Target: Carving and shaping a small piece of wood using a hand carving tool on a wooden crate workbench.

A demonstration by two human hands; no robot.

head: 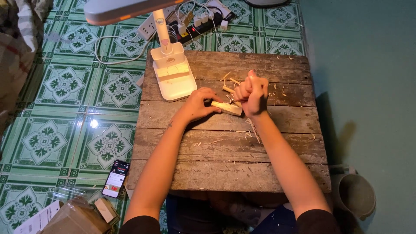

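while left fingers [207,100] pin the wood block [227,107], right fingers [252,89] clench shut.

We record a pale, cream-yellow wood block [227,107] under the left hand [198,104] and against the fisted right hand [252,93]. Beneath both grips, the plank table [225,164] is weathered grey-brown, flecked with light tan shavings [253,134]. Just left of the grips stands a white lamp [172,73] with a yellowish panel on its base. Well left of the grips, the floor tiles [65,108] show green and white floral medallions in bordered squares. Right of the grips, the wall [368,86] is plain teal. Both sleeves are black.
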